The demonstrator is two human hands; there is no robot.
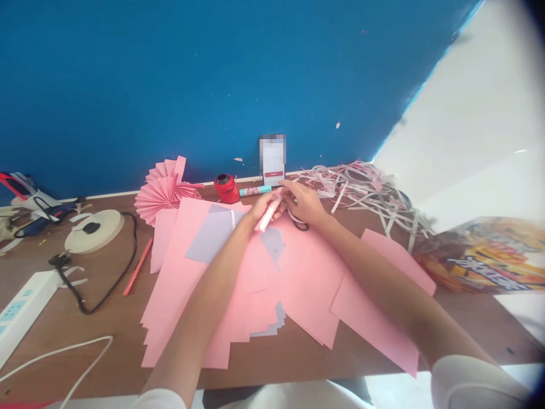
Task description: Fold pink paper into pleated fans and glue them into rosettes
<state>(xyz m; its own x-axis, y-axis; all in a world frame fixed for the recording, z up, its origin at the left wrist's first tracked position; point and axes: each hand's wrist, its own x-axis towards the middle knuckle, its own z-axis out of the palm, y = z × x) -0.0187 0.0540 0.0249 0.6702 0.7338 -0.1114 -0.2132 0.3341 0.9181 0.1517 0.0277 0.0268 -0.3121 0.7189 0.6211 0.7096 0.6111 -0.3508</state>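
Note:
My left hand (260,208) is closed around a narrow folded strip of pink paper (268,215), held tilted above the spread pink sheets (221,272). My right hand (303,202) pinches the top end of the same strip with its fingertips. Dark scissors (301,225) lie partly hidden under my right hand. A finished pink paper fan (164,190) stands at the back left. A red spool of thread (226,188) and a glue stick (255,191) lie just beyond my hands.
A phone (273,159) leans on the blue wall. A heap of paper strips (366,190) fills the back right, with a colourful packet (485,255) at the right edge. At left are a red pen (137,266), a round white disc (93,229), a black cable (108,284) and a power strip (21,309).

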